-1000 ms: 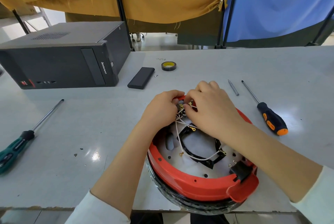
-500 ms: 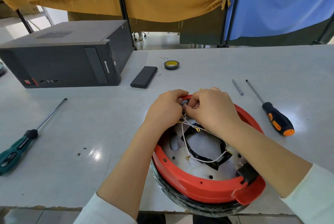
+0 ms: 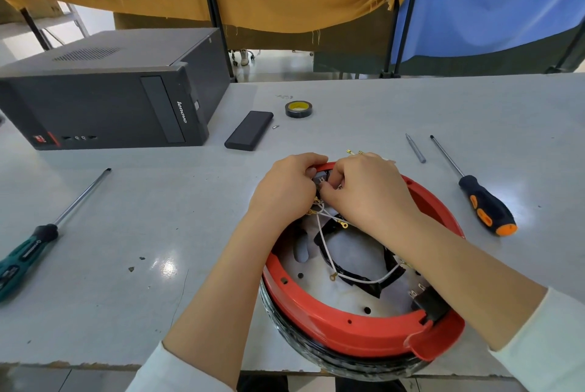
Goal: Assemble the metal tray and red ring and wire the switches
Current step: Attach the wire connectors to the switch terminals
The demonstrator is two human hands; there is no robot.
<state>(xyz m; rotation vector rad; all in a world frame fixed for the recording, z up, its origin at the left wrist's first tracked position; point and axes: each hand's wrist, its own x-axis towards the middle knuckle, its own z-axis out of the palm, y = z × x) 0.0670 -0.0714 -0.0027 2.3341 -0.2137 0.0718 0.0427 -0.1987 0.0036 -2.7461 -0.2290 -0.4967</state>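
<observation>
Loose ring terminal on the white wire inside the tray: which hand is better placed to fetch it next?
Probably the right hand: the ring terminal lies just beneath it, while the left hand grips the switch at the red ring.

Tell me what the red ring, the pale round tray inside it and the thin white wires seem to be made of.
Red ring: looks like moulded plastic, smooth semi-gloss, with soft highlights and screw holes.
Pale round tray: probably sheet metal, dull grey-white, with punched holes.
Thin white wires: seemingly fabric-sleeved, matt; brass-coloured metal ring terminals at the ends.
</observation>
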